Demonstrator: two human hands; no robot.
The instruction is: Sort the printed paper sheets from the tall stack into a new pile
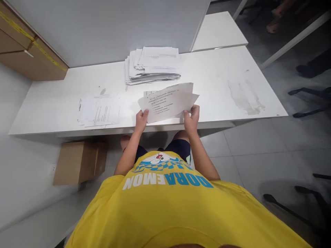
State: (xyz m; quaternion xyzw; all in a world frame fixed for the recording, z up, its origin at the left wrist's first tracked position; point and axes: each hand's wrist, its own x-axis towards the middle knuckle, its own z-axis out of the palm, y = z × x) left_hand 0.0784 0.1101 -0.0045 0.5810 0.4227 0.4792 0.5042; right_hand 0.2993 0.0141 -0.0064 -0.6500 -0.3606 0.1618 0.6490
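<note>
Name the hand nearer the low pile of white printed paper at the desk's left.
The left hand: it is to the right of the low pile; the right hand is farther right.

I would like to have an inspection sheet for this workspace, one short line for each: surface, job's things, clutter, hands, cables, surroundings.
Surface: white desk, with a large greyish mark toward the right end.
Job's things: overlapping printed sheets in the hands; a thick paper stack behind them; a lower paper pile to the left.
Clutter: taped cardboard boxes at the rear left; a brown carton below desk level, left.
Hands: left hand and right hand each grip one side of the sheets.
Cables: nothing seen.
Surroundings: grey partition behind; tiled floor at right; another person's foot at upper right.
</note>
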